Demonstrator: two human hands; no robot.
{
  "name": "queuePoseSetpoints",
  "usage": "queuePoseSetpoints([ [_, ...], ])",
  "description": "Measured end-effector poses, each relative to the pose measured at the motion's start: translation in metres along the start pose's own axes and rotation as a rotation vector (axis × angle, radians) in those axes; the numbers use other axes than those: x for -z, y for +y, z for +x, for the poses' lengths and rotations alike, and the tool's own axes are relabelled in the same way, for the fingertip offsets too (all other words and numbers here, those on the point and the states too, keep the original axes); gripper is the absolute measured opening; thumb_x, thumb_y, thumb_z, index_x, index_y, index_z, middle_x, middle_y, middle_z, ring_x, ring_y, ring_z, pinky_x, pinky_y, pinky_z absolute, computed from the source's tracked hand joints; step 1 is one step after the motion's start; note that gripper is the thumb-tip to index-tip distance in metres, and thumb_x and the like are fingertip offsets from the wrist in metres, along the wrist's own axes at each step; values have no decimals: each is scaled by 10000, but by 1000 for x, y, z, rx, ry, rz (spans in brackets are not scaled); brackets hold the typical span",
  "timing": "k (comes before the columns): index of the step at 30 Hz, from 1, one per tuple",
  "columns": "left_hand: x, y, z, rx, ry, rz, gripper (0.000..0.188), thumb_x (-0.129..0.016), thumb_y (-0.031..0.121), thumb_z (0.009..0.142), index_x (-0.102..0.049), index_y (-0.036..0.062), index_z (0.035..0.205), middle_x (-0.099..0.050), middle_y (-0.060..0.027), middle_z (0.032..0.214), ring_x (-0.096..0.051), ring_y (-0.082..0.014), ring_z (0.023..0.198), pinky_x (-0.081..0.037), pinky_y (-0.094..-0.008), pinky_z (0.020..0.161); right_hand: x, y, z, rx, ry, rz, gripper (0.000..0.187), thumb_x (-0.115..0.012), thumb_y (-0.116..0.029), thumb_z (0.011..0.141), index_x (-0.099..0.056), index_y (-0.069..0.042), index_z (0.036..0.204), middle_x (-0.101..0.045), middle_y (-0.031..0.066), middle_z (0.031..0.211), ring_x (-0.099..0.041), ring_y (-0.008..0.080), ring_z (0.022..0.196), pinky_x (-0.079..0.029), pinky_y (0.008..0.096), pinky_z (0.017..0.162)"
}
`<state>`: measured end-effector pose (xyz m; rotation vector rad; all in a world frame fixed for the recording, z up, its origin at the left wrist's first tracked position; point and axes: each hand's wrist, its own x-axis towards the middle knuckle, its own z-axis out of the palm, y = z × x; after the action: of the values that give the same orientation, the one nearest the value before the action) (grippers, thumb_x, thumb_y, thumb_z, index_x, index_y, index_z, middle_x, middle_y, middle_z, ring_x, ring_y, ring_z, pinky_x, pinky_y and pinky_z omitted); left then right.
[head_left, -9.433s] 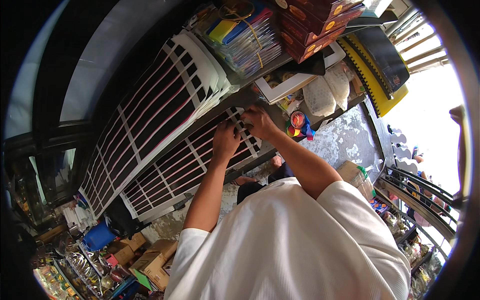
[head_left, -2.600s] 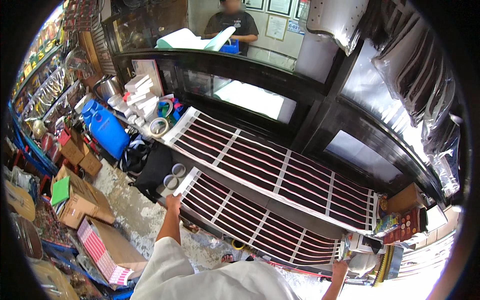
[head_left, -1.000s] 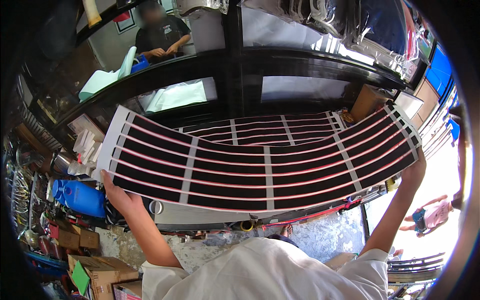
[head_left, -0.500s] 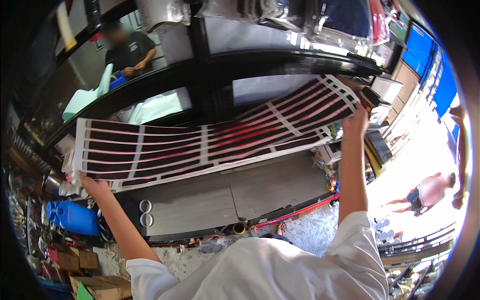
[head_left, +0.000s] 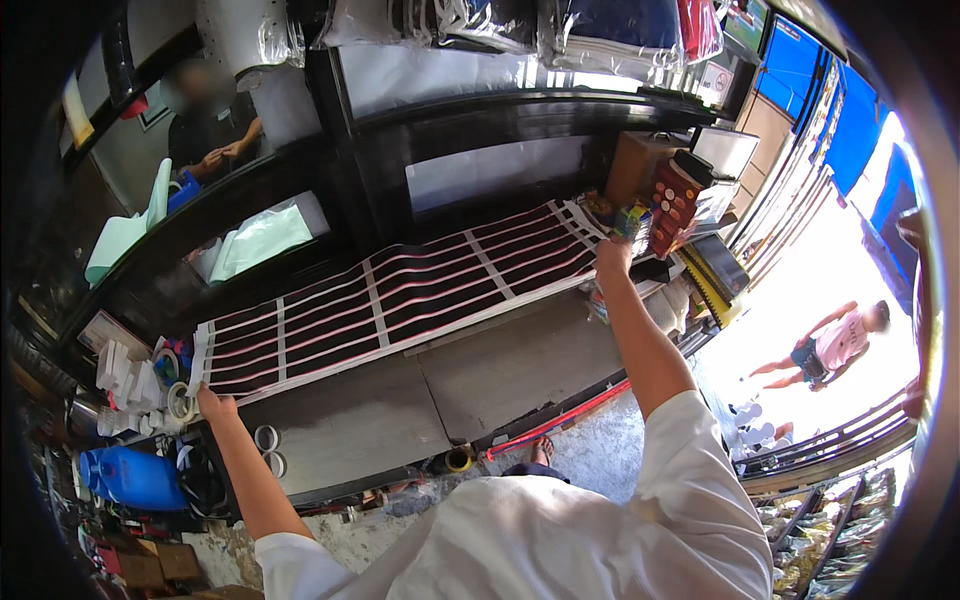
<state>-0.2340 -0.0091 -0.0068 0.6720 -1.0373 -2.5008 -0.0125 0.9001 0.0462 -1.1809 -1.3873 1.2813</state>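
A long, flexible printed sheet (head_left: 425,298) with black panels and white and pinkish stripes stretches across the grey worktable (head_left: 530,370), along its far side. My left hand (head_left: 217,403) is closed on the near corner of its left end. At the opposite end, my right hand (head_left: 613,256) grips the right edge near the corner. The sheet slopes up to the right and ripples gently in the middle. Just beside my left hand is a roll of tape (head_left: 180,404). Past my right hand stands a dark red box (head_left: 676,205) with round marks.
Two white rings (head_left: 266,438) lie at the table's left front. A blue jug (head_left: 135,479) stands left of the table. Behind the glass, a person (head_left: 215,130) holds their hands together. Another person in pink (head_left: 842,338) is outside on the right. Plastic-wrapped packages (head_left: 610,35) hang overhead.
The sheet has come down toward the tabletop and flattened, losing its deep sag. Both hands have lowered with it, still holding the ends. The view has shifted, and the person outside has changed posture.
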Motion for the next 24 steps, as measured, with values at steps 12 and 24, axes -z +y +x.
queuePoseSetpoints([
  [12,29,11,30,-43,9,250,390,-546,106,1092,-678,-34,1432,-712,-167,1447,-677,-349,1357,-538,-513,1206,14,17,4,335,40,-323,270,-708,-191,881,-885,-108,1066,-854,161,1032,-814,345,1014,-612,433,965],
  [24,-93,-16,-146,-1269,-443,1244,626,-691,393,1122,-592,-29,1573,-581,-319,1613,-523,-485,1529,-425,-538,1260,-44,-38,-183,1138,-460,-680,601,-537,-357,1135,-501,-76,1665,-486,206,1726,-438,395,1606,-336,610,1311],
])
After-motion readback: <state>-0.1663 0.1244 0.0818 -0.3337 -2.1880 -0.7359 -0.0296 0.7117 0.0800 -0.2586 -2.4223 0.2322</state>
